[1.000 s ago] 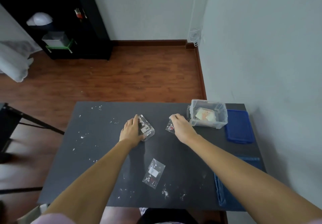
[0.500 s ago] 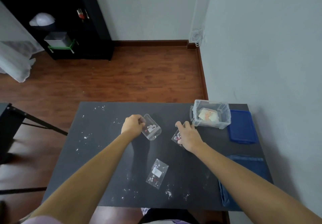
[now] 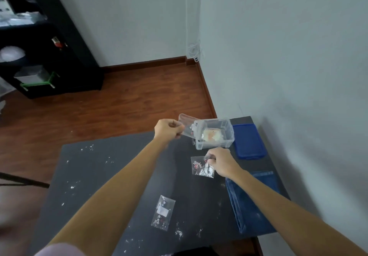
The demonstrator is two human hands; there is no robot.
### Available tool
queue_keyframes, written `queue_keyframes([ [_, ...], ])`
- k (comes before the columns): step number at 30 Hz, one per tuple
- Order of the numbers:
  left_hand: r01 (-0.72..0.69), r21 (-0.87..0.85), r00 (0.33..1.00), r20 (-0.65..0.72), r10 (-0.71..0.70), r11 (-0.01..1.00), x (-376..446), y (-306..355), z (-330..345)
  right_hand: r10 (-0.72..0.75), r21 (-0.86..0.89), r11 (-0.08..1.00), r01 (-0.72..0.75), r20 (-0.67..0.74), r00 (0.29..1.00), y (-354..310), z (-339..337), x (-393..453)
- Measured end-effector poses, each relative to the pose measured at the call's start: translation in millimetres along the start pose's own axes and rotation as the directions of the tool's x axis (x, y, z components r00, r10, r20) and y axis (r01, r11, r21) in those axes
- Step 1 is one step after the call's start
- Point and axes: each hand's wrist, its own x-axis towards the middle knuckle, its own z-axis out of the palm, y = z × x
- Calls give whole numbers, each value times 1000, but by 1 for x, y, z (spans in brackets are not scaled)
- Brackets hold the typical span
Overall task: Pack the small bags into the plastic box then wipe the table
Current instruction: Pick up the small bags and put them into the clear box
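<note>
Head view gives me the whole dark table [image 3: 119,176], and I see my left hand [image 3: 168,130] raised above its far edge, fingers curled and pinching the corner of a clear small bag [image 3: 188,126]. That bag hangs tilted in the air, its far end overlapping the left wall of the clear plastic box [image 3: 214,134]; whether it touches the box I cannot tell. The box stands open near the far right corner of the table, with pale, orange-tinted contents lying on its bottom. Its blue lid [image 3: 249,141] lies flat just to the right of it, against the right edge.

My right hand [image 3: 222,163] is low, just in front of the box, fingertips pressed together on the upper right corner of a second small bag [image 3: 202,168] filled with pink and white bits. That bag looks to rest on the table surface, though I cannot be sure it lies fully flat.

A third small bag [image 3: 163,213] with a white label lies alone toward the near edge, well apart from both hands. A folded blue cloth [image 3: 253,202] sits along the right edge, near the front corner. White crumbs [image 3: 179,232] are scattered across the table, thickest by the near edge and on the left side.
</note>
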Motion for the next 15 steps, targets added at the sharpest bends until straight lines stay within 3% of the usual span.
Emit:
queue_keyframes([
  [5, 56, 58, 994, -101, -50, 997, 4, 10, 53, 92, 190, 980, -67, -127, 988, 24, -50, -10],
  [9, 74, 125, 988, -141, -56, 989, 1, 10, 77, 238, 380, 916, -129, -256, 937, 40, -76, -10],
  [15, 13, 389, 987, -155, 52, 921, -5, 9, 91, 239, 377, 922, -83, -388, 890, 46, -92, 14],
])
